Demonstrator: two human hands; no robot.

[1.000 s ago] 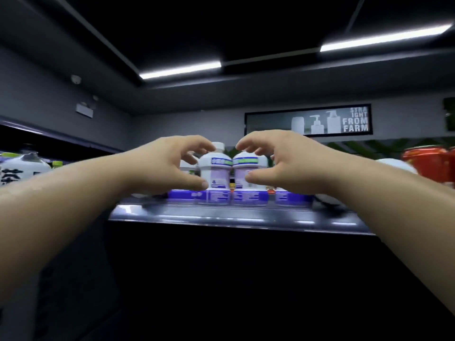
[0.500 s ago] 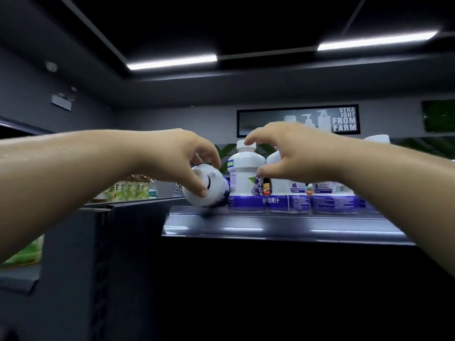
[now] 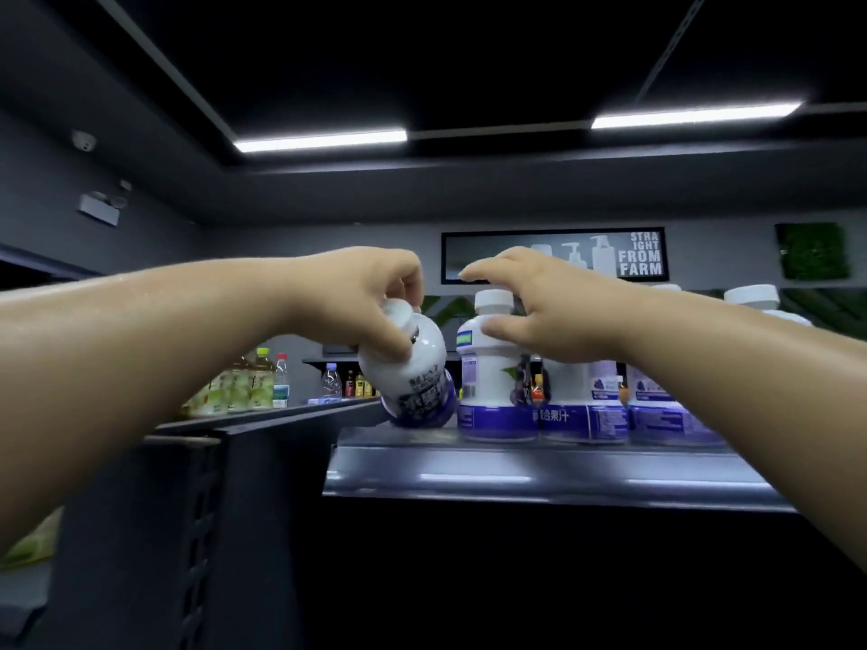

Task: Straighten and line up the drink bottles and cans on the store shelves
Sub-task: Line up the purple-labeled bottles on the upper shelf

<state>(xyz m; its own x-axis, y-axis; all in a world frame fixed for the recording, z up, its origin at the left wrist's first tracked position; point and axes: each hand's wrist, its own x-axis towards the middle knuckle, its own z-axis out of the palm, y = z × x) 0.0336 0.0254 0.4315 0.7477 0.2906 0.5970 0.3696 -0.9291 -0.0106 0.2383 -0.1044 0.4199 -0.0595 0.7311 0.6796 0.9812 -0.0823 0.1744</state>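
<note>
A shop: a metal shelf (image 3: pixel 539 476) lined with identical juice bottles (image 3: pixel 492 372), more drinks (image 3: pixel 244 382) on shelves behind, and an advertising sign (image 3: pixel 642 255).

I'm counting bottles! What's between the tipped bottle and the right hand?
Between the tipped bottle and the right hand stands one upright white bottle, on the shelf. The head view shows it.

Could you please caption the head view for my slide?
Left hand grips a tilted bottle; right hand reaches over the upright bottles.
</note>
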